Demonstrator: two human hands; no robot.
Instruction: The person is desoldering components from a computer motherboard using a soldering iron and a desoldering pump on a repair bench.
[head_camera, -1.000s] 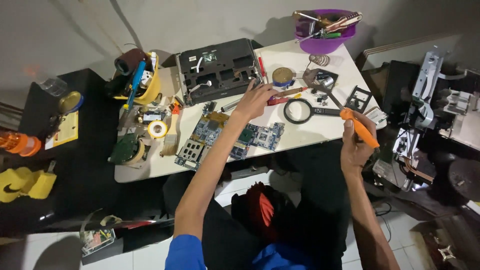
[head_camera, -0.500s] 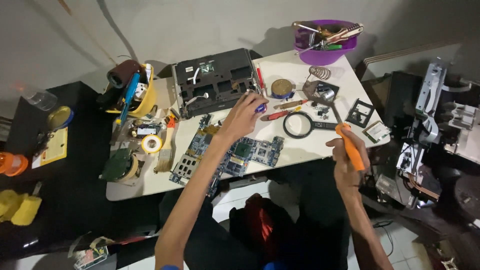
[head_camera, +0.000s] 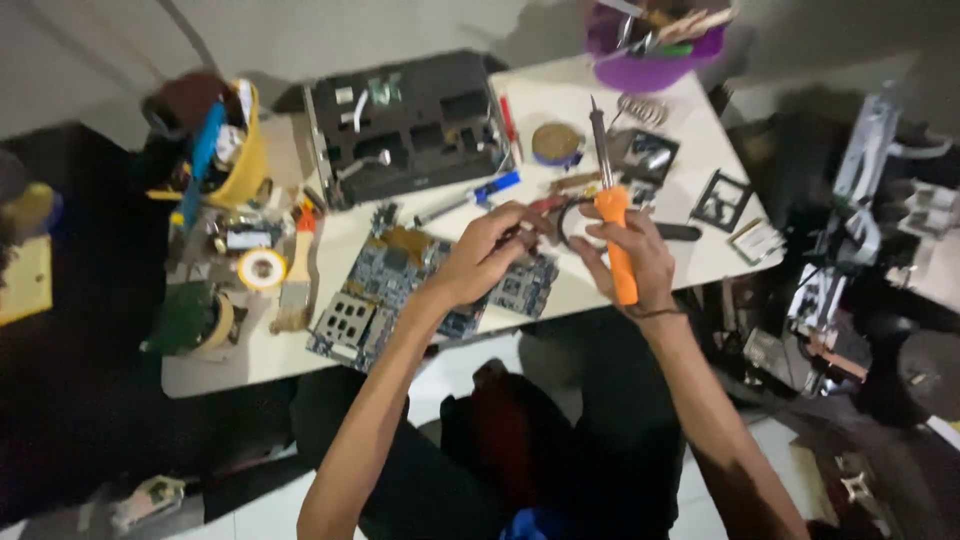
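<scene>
My right hand (head_camera: 632, 258) grips an orange-handled soldering iron (head_camera: 617, 250), held upright with its metal tip pointing away from me. My left hand (head_camera: 488, 252) is just left of it, fingers pinched on a thin red-handled tool (head_camera: 541, 206). Both hands hover over the white table (head_camera: 545, 95), above the ring of a magnifying glass (head_camera: 682, 232). A blue circuit board (head_camera: 392, 290) lies under my left wrist, overhanging the table's near edge.
A black opened laptop chassis (head_camera: 410, 125) lies at the back. A purple bowl (head_camera: 650, 55) of tools stands back right, a yellow container (head_camera: 242, 155) of tools at left. A tape roll (head_camera: 262, 268), a brush (head_camera: 296, 275), a blue-handled screwdriver (head_camera: 478, 196) and a round tin (head_camera: 556, 145) lie about.
My right hand has brought the soldering iron up from beyond the table's edge to the middle, tip now upright. My left hand has drawn back from the red tool's spot, fingers closed.
</scene>
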